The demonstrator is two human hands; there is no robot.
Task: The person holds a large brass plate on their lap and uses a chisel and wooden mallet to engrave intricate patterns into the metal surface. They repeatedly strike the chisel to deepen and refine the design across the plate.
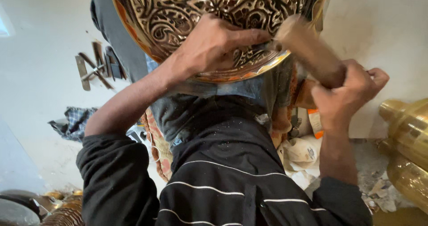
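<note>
A large round brass tray (214,12) with a dense engraved scroll pattern rests tilted on the person's lap, its lower rim lying against the grey trousers (209,119) and its upper part running out of the top edge of the view. The left hand (209,48) lies on the lower part of the engraved face, fingers curled together and pressed down near the rim; whether a small tool is pinched under them cannot be told, as the fingertips hide the spot. The right hand (345,94) is clamped in a fist around the handle of a pale wooden mallet (307,48), whose blurred head stands just beside the left fingertips at the tray's lower right rim. Both forearms come out of black sleeves with thin white stripes (223,195). On the pale floor (40,97) to the left lie several dark flat metal tools (96,65) and a crumpled checked cloth (73,121). At the right edge stand smooth, shiny brass vessels (408,137), with crumpled paper and bags (301,157) between them and the leg. More brass pieces (62,208) sit in the bottom left corner.
</note>
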